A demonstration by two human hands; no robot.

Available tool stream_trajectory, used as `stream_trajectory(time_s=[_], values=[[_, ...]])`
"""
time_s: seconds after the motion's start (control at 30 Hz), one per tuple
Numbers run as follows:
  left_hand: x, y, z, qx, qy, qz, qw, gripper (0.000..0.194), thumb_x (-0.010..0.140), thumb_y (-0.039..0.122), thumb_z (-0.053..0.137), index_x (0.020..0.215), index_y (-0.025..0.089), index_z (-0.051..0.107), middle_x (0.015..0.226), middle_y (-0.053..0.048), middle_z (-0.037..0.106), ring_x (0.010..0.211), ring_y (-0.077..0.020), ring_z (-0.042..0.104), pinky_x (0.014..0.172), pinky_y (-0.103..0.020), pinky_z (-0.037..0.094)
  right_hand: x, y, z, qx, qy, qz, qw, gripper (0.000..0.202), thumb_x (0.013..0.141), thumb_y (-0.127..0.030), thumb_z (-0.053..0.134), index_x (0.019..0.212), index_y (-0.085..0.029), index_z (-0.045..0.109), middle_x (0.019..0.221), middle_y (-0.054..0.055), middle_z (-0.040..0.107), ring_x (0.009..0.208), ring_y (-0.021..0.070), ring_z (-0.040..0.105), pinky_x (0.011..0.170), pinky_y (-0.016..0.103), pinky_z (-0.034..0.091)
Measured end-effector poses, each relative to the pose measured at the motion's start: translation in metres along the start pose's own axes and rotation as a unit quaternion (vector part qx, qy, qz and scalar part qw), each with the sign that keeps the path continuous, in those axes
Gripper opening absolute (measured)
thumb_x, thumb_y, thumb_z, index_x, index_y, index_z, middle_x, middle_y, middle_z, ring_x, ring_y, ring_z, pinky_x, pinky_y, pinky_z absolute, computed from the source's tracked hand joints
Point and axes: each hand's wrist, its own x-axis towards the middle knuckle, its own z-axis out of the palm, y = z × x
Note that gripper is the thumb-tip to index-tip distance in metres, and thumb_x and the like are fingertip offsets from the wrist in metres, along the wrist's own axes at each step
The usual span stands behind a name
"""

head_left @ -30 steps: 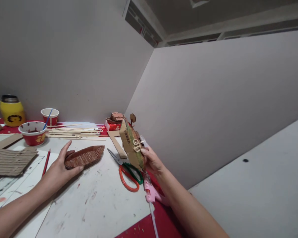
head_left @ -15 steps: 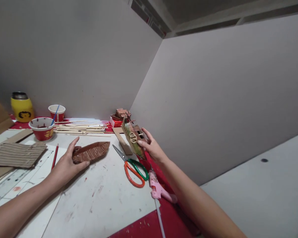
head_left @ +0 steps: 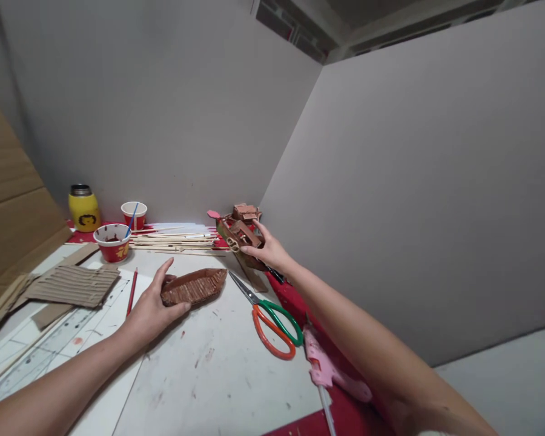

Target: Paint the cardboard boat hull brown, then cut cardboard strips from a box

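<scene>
My left hand is curled round the near end of a brown model boat, thumb on the near side. The boat rests on the white tabletop, its pointed bow to the right. At the back right, my right hand grips a second model boat with brown and green sides and a looped cord on its side. My fingers hide part of this boat. It is close in front of a brown model piece by the wall.
Open-bladed scissors and a pink glue gun lie at the right. Behind are wooden sticks, a paint bowl, a paper cup and a yellow bottle. Corrugated cardboard and a red pencil lie left.
My right hand has moved the cord-trimmed boat back and down toward the wall corner, levelling it from its upright tilt. My left hand stays on the brown boat. The camera view has shifted left.
</scene>
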Motion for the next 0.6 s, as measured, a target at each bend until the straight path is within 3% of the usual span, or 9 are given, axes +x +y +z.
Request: stream_trajectory(time_s=[0.2, 0.37, 0.6], values=[[0.001, -0.003, 0.001, -0.026, 0.002, -0.007, 1.0, 0.099, 0.073, 0.033, 0.072, 0.155, 0.022, 0.018, 0.133, -0.015, 0.055, 0.116, -0.0269, 0.06, 0.103, -0.041, 0.042, 0.028, -0.016, 0.033, -0.081, -0.044, -0.053, 0.994, 0.102, 0.068, -0.033, 0.085, 0.154, -0.022, 0.031, 0.143, 0.013, 0.055, 0.131, 0.0303, 0.053, 0.112, 0.047, 0.039], [0.0, -0.005, 0.002, -0.029, -0.003, -0.001, 1.0, 0.099, 0.073, 0.031, 0.071, 0.156, 0.02, 0.018, 0.135, -0.017, 0.054, 0.12, -0.0272, 0.059, 0.104, -0.041, 0.041, 0.053, -0.024, 0.063, -0.133, -0.077, -0.089, 0.984, 0.045, 0.094, -0.035, 0.063, 0.135, -0.019, 0.052, 0.136, 0.012, 0.056, 0.117, 0.0268, 0.06, 0.098, 0.051, 0.051], [0.001, -0.005, 0.004, -0.019, -0.004, 0.0, 1.0, 0.101, 0.072, 0.029, 0.072, 0.156, 0.021, 0.016, 0.141, -0.018, 0.051, 0.122, -0.0275, 0.058, 0.104, -0.041, 0.041, 0.089, -0.029, 0.091, -0.194, -0.11, -0.126, 0.967, 0.037, 0.096, -0.035, 0.061, 0.127, -0.017, 0.057, 0.128, 0.01, 0.06, 0.109, 0.0235, 0.063, 0.091, 0.045, 0.055]])
